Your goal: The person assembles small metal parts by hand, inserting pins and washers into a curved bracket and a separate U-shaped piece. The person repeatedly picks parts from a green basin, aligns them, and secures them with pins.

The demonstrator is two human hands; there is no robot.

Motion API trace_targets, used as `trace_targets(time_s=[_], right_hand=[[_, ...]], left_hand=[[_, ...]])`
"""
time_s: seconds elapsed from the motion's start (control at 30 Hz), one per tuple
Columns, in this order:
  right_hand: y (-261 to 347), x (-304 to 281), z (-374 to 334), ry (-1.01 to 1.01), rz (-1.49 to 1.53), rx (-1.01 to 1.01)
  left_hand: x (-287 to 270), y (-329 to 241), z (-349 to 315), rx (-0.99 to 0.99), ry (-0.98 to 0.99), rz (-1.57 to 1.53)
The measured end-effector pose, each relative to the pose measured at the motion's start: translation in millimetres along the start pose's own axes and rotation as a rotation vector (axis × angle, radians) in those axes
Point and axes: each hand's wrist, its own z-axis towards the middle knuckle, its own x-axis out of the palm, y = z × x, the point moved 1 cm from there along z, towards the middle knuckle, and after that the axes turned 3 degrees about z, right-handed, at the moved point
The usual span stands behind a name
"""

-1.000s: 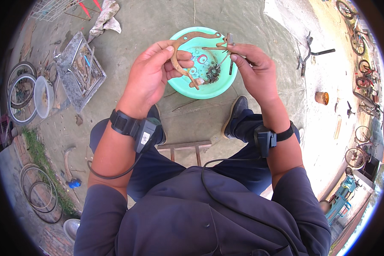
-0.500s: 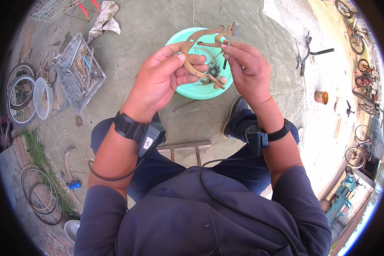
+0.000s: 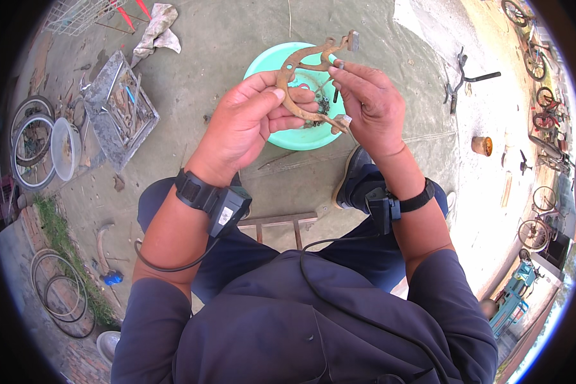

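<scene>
My left hand (image 3: 246,121) is closed on a rusty C-shaped bicycle brake caliper (image 3: 286,80), thumb on top and fingers behind the curve. The caliper has a bent arm and small blocks at its ends, its gap facing right. My right hand (image 3: 371,105) pinches the tip of the bent arm between thumb and fingers. A short black rod-like piece (image 3: 336,96) shows beside its fingertips; what it belongs to is unclear. Below both hands stands a mint-green basin (image 3: 294,137) with small dark metal parts inside, partly hidden by my fingers.
A grey metal tray (image 3: 134,150) of tools lies to the left, beside a translucent tub (image 3: 65,148) and bicycle wheels (image 3: 29,173). A rag (image 3: 157,32) is at far left. Black handlebars (image 3: 457,83) and a rusty can (image 3: 482,146) lie right. A low stool (image 3: 278,219) sits between my legs.
My left hand has moved slightly right, shifting the caliper's lower end to the right, closer to my right hand. The right hand stays almost still, keeping its pinch.
</scene>
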Motion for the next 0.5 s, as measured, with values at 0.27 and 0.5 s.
trace_targets(time_s=[0.27, 0.5], right_hand=[[-1.0, -0.7, 0.5, -0.004, 0.002, -0.001], [-3.3, -0.6, 0.0, -0.010, 0.023, 0.025]], left_hand=[[-3.1, -2.6, 1.6, 0.020, 0.005, -0.005], [-4.3, -4.6, 1.7, 0.032, 0.012, -0.010]])
